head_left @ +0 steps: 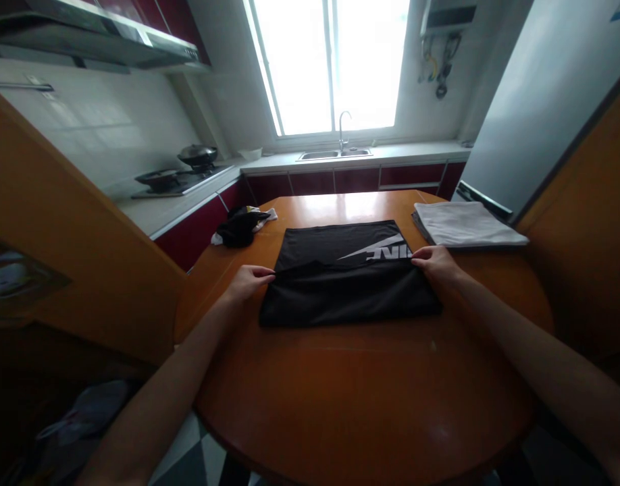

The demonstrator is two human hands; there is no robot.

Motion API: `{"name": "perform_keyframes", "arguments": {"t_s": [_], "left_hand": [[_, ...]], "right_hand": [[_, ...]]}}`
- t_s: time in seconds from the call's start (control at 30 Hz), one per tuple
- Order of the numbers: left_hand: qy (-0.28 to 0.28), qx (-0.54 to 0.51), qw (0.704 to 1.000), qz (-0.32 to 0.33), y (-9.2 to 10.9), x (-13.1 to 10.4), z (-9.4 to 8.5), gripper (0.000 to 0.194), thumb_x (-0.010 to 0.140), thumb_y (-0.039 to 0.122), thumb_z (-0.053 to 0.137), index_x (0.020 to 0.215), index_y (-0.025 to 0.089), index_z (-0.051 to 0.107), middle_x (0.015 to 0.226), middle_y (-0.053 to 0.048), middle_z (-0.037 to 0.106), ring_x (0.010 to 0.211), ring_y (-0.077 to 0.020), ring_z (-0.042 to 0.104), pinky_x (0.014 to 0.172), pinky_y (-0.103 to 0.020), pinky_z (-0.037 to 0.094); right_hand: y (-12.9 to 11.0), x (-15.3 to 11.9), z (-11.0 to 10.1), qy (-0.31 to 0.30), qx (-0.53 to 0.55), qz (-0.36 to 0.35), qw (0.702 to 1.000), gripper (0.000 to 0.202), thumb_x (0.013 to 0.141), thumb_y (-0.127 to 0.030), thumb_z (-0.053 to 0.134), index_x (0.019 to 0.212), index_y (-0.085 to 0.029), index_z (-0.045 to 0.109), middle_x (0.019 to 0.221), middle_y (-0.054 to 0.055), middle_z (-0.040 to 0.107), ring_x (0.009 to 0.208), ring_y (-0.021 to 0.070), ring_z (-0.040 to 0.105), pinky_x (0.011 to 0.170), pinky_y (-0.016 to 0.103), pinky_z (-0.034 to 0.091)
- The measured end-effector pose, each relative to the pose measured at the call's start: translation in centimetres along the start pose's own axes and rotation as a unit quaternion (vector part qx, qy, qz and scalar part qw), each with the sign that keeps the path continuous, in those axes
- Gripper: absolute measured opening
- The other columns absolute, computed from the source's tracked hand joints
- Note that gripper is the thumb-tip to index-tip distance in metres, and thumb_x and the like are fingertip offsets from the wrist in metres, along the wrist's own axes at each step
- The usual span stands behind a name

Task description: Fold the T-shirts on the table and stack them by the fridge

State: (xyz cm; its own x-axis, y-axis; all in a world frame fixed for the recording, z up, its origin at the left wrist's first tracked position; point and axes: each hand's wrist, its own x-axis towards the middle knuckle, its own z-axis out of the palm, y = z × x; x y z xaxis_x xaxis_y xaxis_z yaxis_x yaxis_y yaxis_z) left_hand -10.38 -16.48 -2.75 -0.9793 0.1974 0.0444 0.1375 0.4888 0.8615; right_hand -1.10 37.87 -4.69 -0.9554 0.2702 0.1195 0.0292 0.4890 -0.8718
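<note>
I read only one bit of print: white letters "INIK", upside down and cut off, on the black shirt (348,277).

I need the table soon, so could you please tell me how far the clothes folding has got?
Done: a white folded garment lies aside. In hand: left hand and right hand pinch the half-folded black T-shirt at its fold. Left: a crumpled black-and-white garment.

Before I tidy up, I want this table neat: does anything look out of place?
Yes: a crumpled black garment lies bunched at the table's far left edge, unlike the flat black shirt and the folded white cloth.
</note>
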Motion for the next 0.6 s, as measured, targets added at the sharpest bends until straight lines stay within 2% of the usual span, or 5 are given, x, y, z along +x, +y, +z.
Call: {"name": "perform_keyframes", "arguments": {"t_s": [0.23, 0.47, 0.53, 0.6], "left_hand": [[0.000, 0.012, 1.000, 0.000, 0.9, 1.1, 0.9, 0.049, 0.051, 0.052, 0.086, 0.083, 0.016, 0.081, 0.083, -0.009, 0.080, 0.079, -0.0257, 0.073, 0.079, -0.035, 0.055], [-0.007, 0.025, 1.000, 0.010, 0.4, 0.9, 0.9, 0.053, 0.054, 0.054, 0.085, 0.091, 0.015, 0.079, 0.089, -0.009, 0.079, 0.084, -0.0255, 0.073, 0.081, -0.035, 0.056], [0.009, 0.051, 0.999, 0.012, 0.6, 0.7, 0.7, 0.057, 0.058, 0.054, 0.083, 0.098, 0.015, 0.078, 0.093, -0.011, 0.078, 0.083, -0.0253, 0.072, 0.081, -0.036, 0.057], [0.047, 0.122, 0.991, 0.040, 1.5, 0.3, 0.8, 0.057, 0.067, 0.055, 0.077, 0.106, 0.014, 0.076, 0.102, -0.013, 0.076, 0.084, -0.0255, 0.072, 0.083, -0.038, 0.057]], "right_hand": [[0.2, 0.9, 0.4, 0.018, -0.047, -0.024, 0.998, 0.016, 0.069, -0.022, 0.075, 0.081, -0.012, 0.077, 0.078, 0.009, 0.077, 0.072, 0.0201, 0.071, 0.072, 0.030, 0.055], [1.4, 1.2, 0.9, 0.028, -0.089, -0.025, 0.995, 0.026, 0.071, -0.028, 0.075, 0.090, -0.010, 0.078, 0.081, 0.011, 0.077, 0.074, 0.0218, 0.072, 0.070, 0.030, 0.055], [1.0, 0.8, 1.0, 0.039, -0.108, -0.024, 0.993, 0.029, 0.072, -0.030, 0.075, 0.094, -0.011, 0.077, 0.082, 0.011, 0.077, 0.074, 0.0220, 0.072, 0.071, 0.031, 0.055], [0.1, 0.1, 1.1, 0.073, -0.147, -0.020, 0.986, 0.031, 0.078, -0.035, 0.072, 0.098, -0.011, 0.076, 0.086, 0.012, 0.077, 0.079, 0.0234, 0.072, 0.077, 0.034, 0.055]]}}
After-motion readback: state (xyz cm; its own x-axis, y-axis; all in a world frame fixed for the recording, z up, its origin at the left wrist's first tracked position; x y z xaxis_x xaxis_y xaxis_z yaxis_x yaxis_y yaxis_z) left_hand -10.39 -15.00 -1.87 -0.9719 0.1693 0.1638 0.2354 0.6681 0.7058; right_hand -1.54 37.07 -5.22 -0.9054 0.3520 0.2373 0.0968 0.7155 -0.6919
